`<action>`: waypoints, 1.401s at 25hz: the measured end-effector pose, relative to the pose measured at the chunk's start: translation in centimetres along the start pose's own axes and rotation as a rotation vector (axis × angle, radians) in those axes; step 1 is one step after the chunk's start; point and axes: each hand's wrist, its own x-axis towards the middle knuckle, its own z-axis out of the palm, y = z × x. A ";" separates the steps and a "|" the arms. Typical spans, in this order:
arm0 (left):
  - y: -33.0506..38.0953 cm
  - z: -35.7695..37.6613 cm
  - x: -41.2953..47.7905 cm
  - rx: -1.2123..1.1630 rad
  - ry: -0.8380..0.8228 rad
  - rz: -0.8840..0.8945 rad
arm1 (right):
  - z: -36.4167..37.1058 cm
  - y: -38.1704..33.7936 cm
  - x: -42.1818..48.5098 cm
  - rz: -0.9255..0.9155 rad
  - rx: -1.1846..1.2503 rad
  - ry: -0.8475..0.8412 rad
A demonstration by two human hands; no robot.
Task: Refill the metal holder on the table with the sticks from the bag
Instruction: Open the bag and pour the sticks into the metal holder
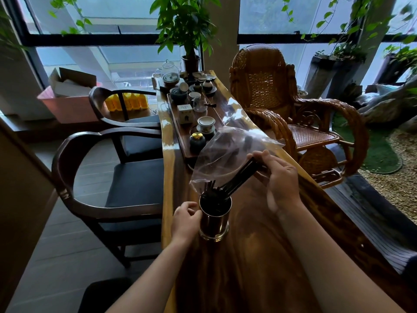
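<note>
So the metal holder [214,219] stands upright on the wooden table [243,267] with dark sticks [234,179] poking out the top, some leaning over the rim. Left hand [185,219] is curled against its side, right hand [281,177] pinches the sticks' upper ends through the clear bag [225,152] (open mouth down). A tea tray [180,132] of cups sits beyond; that white box's [185,112] print is unreadable.

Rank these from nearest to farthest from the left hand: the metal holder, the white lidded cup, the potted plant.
From the left hand:
1. Metal holder, touching it, just right.
2. White lidded cup, mid-table on the tray.
3. Potted plant, at the table's far end.
</note>
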 end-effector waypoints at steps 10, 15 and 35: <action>0.2 1.4 1.2 -0.083 -0.187 0.084 | -0.3 1.3 -0.5 0.021 -0.104 -0.002; -0.7 2.3 1.0 -0.120 -0.194 0.083 | -1.0 1.3 -0.7 -0.134 -0.315 0.004; -0.1 3.0 1.3 -0.111 -0.160 0.112 | 0.4 -0.7 -1.4 -0.137 -0.168 -0.007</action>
